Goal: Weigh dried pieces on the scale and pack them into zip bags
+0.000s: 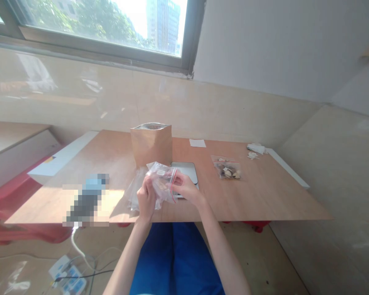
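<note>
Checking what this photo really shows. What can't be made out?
All in the head view:
- Plastic bag contents: partly hidden by the left hand, right hand and creases.
- Object on the table: pixelated blur.
- Paper pouch contents: hidden by its walls.
- Small bag contents: too small to name.

A tan wooden table point(258, 200) bears a brown kraft-paper pouch point(151, 145) behind a flat grey rectangular scale point(184, 169). A clear plastic zip bag point(226, 168) of pale chips lies right of the scale.
</note>
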